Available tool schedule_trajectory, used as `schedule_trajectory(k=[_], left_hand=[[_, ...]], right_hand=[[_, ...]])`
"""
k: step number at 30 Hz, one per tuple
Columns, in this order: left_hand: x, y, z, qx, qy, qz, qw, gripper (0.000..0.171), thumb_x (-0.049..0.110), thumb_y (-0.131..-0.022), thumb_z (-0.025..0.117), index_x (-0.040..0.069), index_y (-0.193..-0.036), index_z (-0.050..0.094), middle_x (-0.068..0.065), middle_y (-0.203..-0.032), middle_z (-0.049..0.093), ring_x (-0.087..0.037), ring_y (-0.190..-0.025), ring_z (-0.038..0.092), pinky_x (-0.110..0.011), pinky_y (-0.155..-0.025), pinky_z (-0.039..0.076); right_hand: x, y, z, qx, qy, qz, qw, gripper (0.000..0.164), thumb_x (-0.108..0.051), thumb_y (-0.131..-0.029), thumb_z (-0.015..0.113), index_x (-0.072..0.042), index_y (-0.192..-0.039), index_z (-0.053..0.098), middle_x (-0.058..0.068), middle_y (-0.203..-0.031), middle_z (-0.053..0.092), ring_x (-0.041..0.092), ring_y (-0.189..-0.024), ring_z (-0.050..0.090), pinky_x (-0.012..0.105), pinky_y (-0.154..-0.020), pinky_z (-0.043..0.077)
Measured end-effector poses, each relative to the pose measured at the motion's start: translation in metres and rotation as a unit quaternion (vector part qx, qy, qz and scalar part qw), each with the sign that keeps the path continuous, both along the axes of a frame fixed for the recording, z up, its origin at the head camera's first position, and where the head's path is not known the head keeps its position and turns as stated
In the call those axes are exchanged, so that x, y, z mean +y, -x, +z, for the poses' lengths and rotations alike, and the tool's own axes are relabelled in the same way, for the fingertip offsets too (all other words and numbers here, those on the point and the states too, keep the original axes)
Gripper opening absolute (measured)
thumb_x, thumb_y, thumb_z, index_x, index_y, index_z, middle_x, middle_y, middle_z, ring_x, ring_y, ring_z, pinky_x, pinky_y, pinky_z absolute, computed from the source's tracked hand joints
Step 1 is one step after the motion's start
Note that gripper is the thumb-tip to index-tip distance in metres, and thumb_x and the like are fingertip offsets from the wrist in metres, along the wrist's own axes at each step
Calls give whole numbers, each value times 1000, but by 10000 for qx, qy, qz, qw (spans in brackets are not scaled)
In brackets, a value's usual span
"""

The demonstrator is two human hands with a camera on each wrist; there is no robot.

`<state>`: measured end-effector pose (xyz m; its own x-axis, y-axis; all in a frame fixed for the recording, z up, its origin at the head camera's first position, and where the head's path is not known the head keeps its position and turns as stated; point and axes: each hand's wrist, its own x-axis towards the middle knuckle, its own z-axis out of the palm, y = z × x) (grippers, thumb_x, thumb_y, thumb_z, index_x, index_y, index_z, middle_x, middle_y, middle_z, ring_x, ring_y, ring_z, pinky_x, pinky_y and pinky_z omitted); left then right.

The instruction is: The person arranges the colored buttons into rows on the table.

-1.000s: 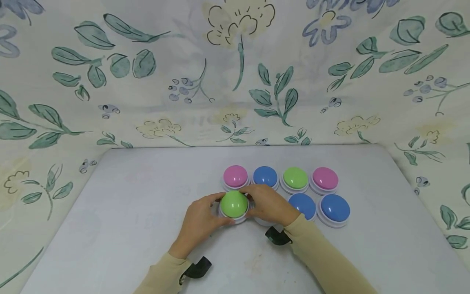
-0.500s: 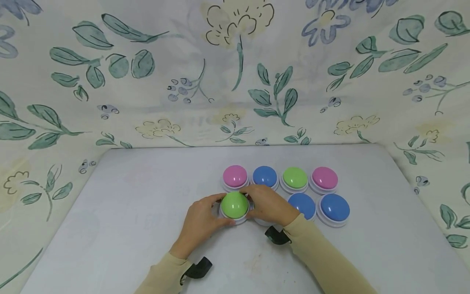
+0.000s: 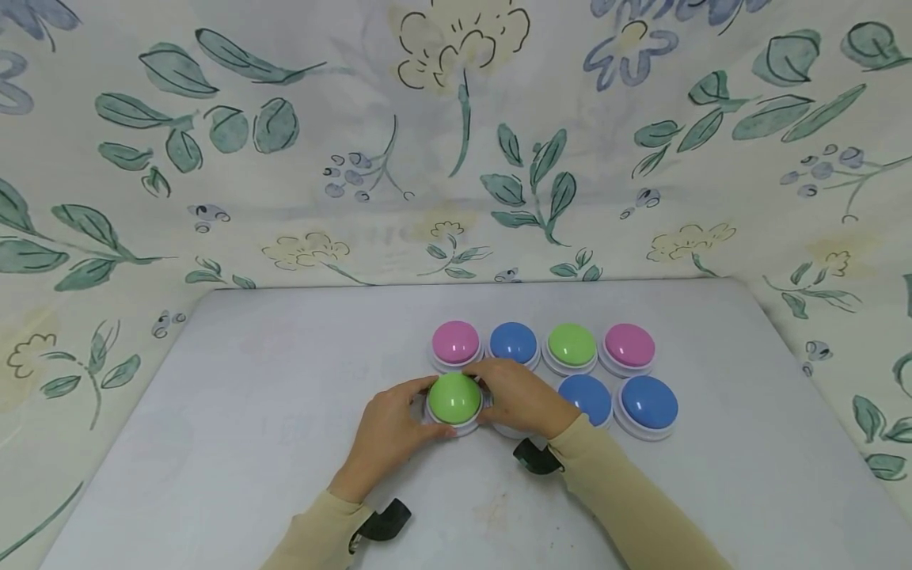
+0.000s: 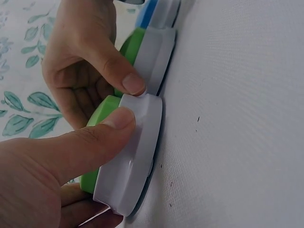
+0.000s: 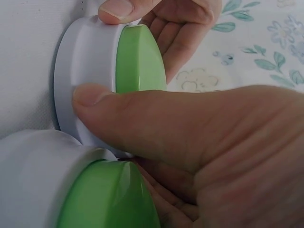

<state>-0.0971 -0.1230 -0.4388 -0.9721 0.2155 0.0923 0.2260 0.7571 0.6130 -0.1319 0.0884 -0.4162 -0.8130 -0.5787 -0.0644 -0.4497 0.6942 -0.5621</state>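
A green dome push button (image 3: 454,398) on a round white base stands on the white table at the left end of the front row. My left hand (image 3: 390,423) grips its left side, thumb (image 4: 107,135) along the front of the base and fingers behind. From the right, my right hand (image 3: 523,400) grips the same button, its thumb (image 5: 109,104) lying on the white base. A second green button (image 5: 111,197) stands beside it, mostly hidden under the right hand in the head view. Both bases appear to sit close together.
Behind stands a row with a pink button (image 3: 456,341), a blue button (image 3: 514,342), a green button (image 3: 572,343) and another pink button (image 3: 630,344). Blue buttons (image 3: 649,402) continue the front row on the right. Floral cloth (image 3: 399,158) rises behind the white table (image 3: 285,372).
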Motion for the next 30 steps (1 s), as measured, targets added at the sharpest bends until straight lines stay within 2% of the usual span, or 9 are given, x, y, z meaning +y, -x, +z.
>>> schedule_trajectory(k=[12, 20, 26, 30], left_hand=[[0, -2, -2, -40, -113, -85, 9999, 76, 29, -67, 94, 3, -132, 63, -10, -124, 69, -30, -120, 62, -49, -102, 50], [-4, -1, -2, -221, -107, -248, 9994, 83, 33, -70, 93, 3, -138, 57, -8, -126, 66, -26, -109, 64, -43, -93, 55], [-11, 2, 5, -263, -171, -251, 9992, 80, 35, -75, 90, 4, -140, 56, -12, -131, 64, -29, -113, 63, -45, -94, 55], [-19, 6, 13, -192, -267, -226, 9992, 73, 32, -80, 86, 5, -141, 56, -13, -135, 62, -31, -119, 61, -48, -96, 53]], right_hand=[[1, -1, 0, -20, 0, -1, 10000, 66, -7, -77, 87, -2, -137, 59, 9, -129, 65, 23, -119, 60, 37, -103, 50], [5, -4, 7, -115, 161, -204, 9996, 71, -9, -78, 86, -2, -141, 55, 11, -132, 63, 26, -118, 61, 39, -101, 52], [10, -2, 15, -226, 229, -441, 9985, 67, -9, -83, 83, -4, -143, 54, 13, -135, 61, 28, -118, 60, 40, -100, 53], [15, -1, 22, -328, 351, -675, 9966, 70, -10, -82, 83, -6, -146, 52, 12, -138, 60, 27, -121, 60, 40, -100, 53]])
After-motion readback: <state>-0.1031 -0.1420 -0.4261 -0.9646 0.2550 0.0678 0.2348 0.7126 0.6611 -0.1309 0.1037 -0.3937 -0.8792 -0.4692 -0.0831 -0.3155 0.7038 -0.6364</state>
